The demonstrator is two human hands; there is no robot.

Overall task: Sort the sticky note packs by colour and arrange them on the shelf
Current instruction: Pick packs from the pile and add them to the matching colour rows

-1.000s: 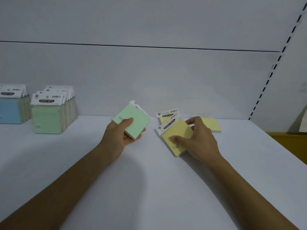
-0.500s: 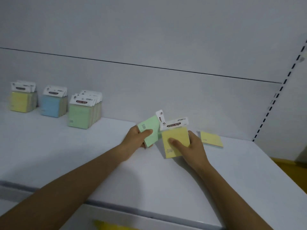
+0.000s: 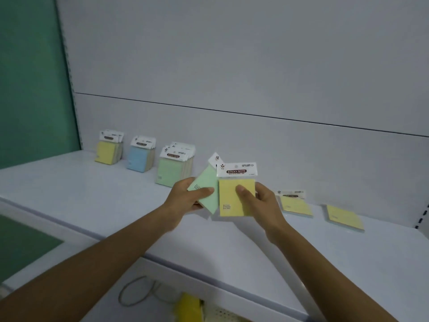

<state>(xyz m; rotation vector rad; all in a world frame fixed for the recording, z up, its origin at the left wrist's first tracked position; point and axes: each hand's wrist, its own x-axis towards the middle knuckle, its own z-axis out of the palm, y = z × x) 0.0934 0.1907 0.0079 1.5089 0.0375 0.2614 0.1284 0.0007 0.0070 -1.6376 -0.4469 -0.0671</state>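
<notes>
Over white shelf (image 3: 92, 194), left fingers (image 3: 204, 191) grip green pack (image 3: 207, 178), right fingers (image 3: 242, 190) grip yellow pack (image 3: 231, 204).

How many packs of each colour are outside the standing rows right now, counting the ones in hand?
Yellow: 3, the held yellow pack in the right hand, plus the nearer flat pack and the far-right flat pack lying on the shelf.
Green: 1, the green pack in the left hand.
Blue: 0.
Total: 4.

A white back panel (image 3: 232, 54) meets a green wall (image 3: 27, 77).
</notes>
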